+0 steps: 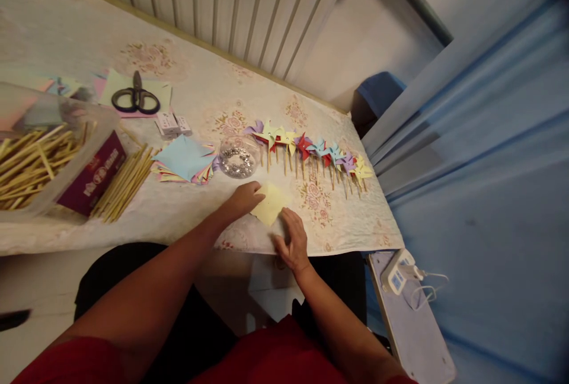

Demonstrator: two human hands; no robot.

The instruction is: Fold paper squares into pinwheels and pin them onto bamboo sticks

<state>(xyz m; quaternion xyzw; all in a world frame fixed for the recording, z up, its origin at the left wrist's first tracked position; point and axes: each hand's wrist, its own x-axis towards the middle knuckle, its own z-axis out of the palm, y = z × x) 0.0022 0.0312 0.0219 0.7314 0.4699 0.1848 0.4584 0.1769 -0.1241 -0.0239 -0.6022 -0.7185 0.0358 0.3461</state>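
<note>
A pale yellow square of paper (269, 203) lies near the table's front edge between my two hands. My left hand (244, 198) has its thumb and fingers closed on the paper's left corner. At the right corner, the fingertips of my right hand (293, 239) touch the paper, its thumb held apart and nothing gripped. A round clear dish of shiny metal pieces (239, 159) stands just beyond my left hand. To its left is a stack of cut paper squares (186, 159), a light blue one on top. Finished paper pinwheels (304, 147) on sticks lie in a row behind the yellow paper.
On the left stands a plastic box (48, 206) of thin sticks, with a loose bundle of sticks (124, 185) beside it. Scissors (136, 98) rest on coloured sheets farther back, near small white boxes (173, 125). A power strip (397, 273) sits at the lower right.
</note>
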